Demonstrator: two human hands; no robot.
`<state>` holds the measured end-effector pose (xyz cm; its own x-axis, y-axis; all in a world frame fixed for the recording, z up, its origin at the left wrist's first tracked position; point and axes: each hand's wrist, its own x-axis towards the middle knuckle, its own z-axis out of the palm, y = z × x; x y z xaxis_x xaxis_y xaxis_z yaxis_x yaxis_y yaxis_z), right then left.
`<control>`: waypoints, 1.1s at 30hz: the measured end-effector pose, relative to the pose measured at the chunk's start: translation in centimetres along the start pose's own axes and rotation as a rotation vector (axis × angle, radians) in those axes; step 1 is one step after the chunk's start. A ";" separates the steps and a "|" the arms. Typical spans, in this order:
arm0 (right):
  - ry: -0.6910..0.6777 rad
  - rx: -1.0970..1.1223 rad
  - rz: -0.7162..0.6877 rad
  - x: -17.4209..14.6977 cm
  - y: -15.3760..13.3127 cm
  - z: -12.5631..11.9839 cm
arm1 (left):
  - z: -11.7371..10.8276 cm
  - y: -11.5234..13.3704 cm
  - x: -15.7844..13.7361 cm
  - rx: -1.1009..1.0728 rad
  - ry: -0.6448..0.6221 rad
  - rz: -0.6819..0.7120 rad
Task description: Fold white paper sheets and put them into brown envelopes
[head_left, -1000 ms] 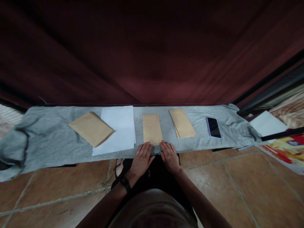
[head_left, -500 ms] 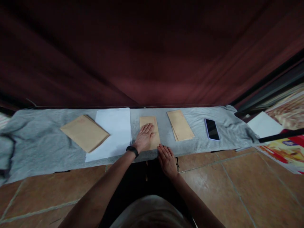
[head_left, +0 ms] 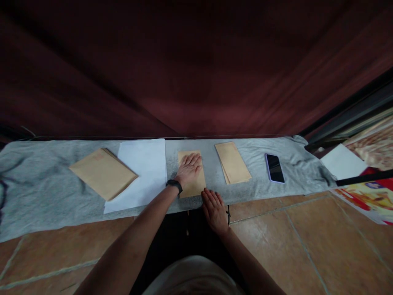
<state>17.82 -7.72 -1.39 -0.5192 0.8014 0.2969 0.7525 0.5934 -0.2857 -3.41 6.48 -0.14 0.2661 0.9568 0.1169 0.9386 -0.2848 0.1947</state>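
A single brown paper envelope point(head_left: 194, 187) lies upright in front of me on the grey cloth. Flat across its upper half rests my left hand point(head_left: 189, 167), fingers stretched out, a black band on the wrist. My right hand point(head_left: 214, 208) lies at the cloth's front edge, fingers extended and close together, the tips by the envelope's lower right corner. To the right sit a few more brown envelopes point(head_left: 233, 163), slightly fanned. On the left a thicker stack of brown envelopes point(head_left: 102, 172) lies slanted, partly over white paper sheets point(head_left: 147, 164).
A phone with a purple case point(head_left: 274, 168) lies on the grey cloth point(head_left: 39, 184) at right. Behind the narrow table hangs a dark red curtain point(head_left: 196, 98). A white sheet point(head_left: 344, 162) and a colourful printed box point(head_left: 371, 196) are at far right. Tiled floor point(head_left: 276, 237) lies below.
My left hand has shifted slightly up and to the right over the envelope. The right hand stays almost in place. The view has moved a little.
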 end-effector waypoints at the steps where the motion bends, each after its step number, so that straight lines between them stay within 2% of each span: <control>1: 0.000 0.002 -0.001 0.0 0.0 0.0 | 0.0 0.1 -0.2 0.002 0.000 0.009; 8: 0.012 0.015 0.000 0.0 0.0 -0.1 | -0.5 1.3 -2.5 -0.004 -0.002 0.084; 19: 0.003 0.015 -0.001 -0.1 -0.1 -0.2 | -1.4 3.6 -8.1 -0.022 -0.032 0.222; 33: 0.003 0.000 -0.011 -0.3 0.1 0.2 | -2.4 4.4 -11.7 0.014 -0.062 0.307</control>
<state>17.94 -7.90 -1.66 -0.5260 0.7947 0.3030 0.7468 0.6021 -0.2825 -2.88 -6.14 1.69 0.5504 0.8278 0.1082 0.8149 -0.5609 0.1463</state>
